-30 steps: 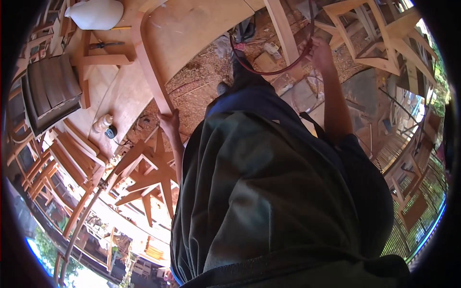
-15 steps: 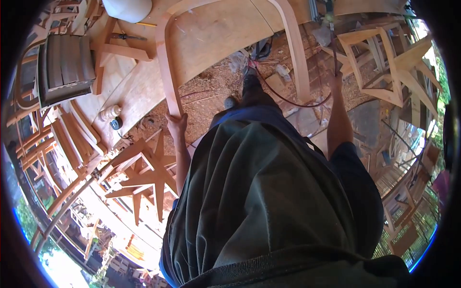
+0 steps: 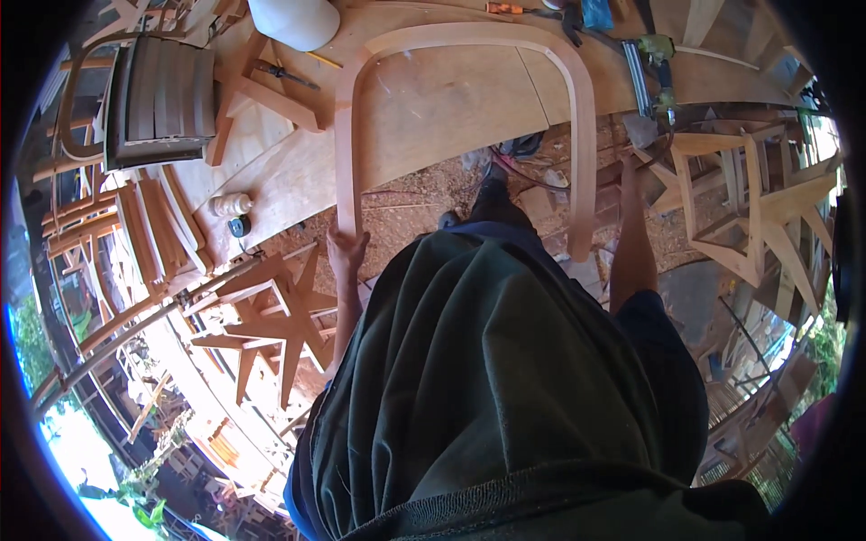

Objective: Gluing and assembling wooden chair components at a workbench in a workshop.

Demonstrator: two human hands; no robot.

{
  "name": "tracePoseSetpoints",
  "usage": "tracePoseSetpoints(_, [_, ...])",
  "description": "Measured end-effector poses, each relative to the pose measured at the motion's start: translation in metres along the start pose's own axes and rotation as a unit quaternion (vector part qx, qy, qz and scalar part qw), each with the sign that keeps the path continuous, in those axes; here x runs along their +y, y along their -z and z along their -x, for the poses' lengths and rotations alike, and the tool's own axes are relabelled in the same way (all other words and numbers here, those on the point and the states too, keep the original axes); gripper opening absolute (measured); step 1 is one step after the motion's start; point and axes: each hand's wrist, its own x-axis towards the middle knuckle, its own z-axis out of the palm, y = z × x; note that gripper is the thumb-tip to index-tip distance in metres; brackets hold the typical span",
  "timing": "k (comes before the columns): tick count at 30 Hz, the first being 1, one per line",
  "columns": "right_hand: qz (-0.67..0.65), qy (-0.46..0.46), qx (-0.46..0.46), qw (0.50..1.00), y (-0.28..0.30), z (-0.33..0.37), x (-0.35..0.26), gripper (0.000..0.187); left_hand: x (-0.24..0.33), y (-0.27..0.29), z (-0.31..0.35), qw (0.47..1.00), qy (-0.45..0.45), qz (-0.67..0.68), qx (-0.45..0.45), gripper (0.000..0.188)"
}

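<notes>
A U-shaped frame of pale wood (image 3: 465, 36) lies with its curved end on the plywood bench top (image 3: 442, 99), its two legs pointing toward me past the bench's near edge. My left hand (image 3: 345, 252) is closed around the end of the left leg. The right leg's end hangs over the floor, apart from my right hand (image 3: 630, 169). That hand is beside the frame, apparently closed on a dark red air hose (image 3: 657, 151), though its fingers show only small. The hose leads up to a green and silver nail gun (image 3: 661, 68) lying on the bench.
A screwdriver (image 3: 287, 75), wooden pieces (image 3: 280, 104), a pencil (image 3: 323, 59) and a white rounded object (image 3: 296, 20) lie left on the bench. Star-shaped wooden frames (image 3: 284, 316) stand near left, more wooden frames (image 3: 726, 243) at right. Shavings (image 3: 406, 203) cover the floor.
The view has shifted, bringing more of the bench and the whole nail gun into sight. The U-shaped frame has come a little toward me, its right leg most. My left hand keeps its hold.
</notes>
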Motion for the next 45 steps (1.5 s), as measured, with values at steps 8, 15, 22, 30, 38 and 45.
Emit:
tracePoseSetpoints(8, [-0.098, -0.053, -0.08, 0.99, 0.012, 0.077, -0.054, 0.083, 0.011, -0.003, -0.013, 0.999, -0.016, -0.002, 0.052, 0.095])
tracePoseSetpoints(15, [-0.182, -0.206, -0.415, 0.867, 0.009, 0.104, -0.117, 0.062, 0.044, -0.014, -0.02, 0.978, -0.108, -0.102, 0.144, 0.094])
tracePoseSetpoints(22, [-0.283, -0.247, -0.405, 0.834, 0.041, 0.105, -0.139, 0.033, 0.131, -0.012, -0.035, 0.943, -0.274, 0.038, 0.187, 0.083])
tracePoseSetpoints(30, [-0.246, -0.093, -0.32, 0.91, 0.11, 0.159, -0.245, 0.043, 0.3, 0.055, -0.106, 0.835, -0.492, 0.05, 0.24, 0.086])
tracePoseSetpoints(38, [-0.426, -0.109, -0.401, 0.804, 0.143, 0.186, -0.314, 0.075, 0.374, 0.07, -0.144, 0.87, -0.49, 0.051, 0.007, 0.09])
tracePoseSetpoints(45, [-0.394, 0.106, -0.453, 0.793, 0.154, 0.212, -0.42, 0.064, 0.469, 0.177, -0.045, 0.813, -0.431, 0.178, -0.348, 0.062])
